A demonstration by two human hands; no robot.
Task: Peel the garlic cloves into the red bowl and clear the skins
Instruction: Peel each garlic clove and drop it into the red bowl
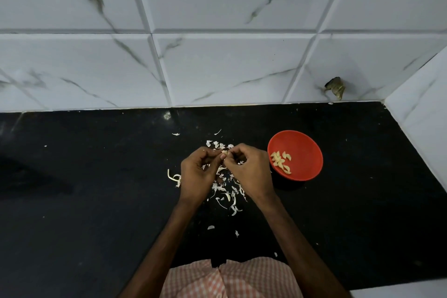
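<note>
A small pale garlic clove (225,152) is pinched between the fingertips of my left hand (197,174) and my right hand (249,172), held just above the black counter. Both hands are curled around it, and most of the clove is hidden by the fingers. White garlic skins (228,195) lie scattered on the counter under and around my hands. To the right stands the red bowl (307,150), tilted toward me, with several peeled cloves (280,161) inside it on its left side.
The black counter (96,201) ends at a white marble-patterned tiled wall (217,68) behind and a side wall (423,116) on the right. A dark chipped hole (335,87) marks the back wall. A few stray skins (211,227) lie nearer to me.
</note>
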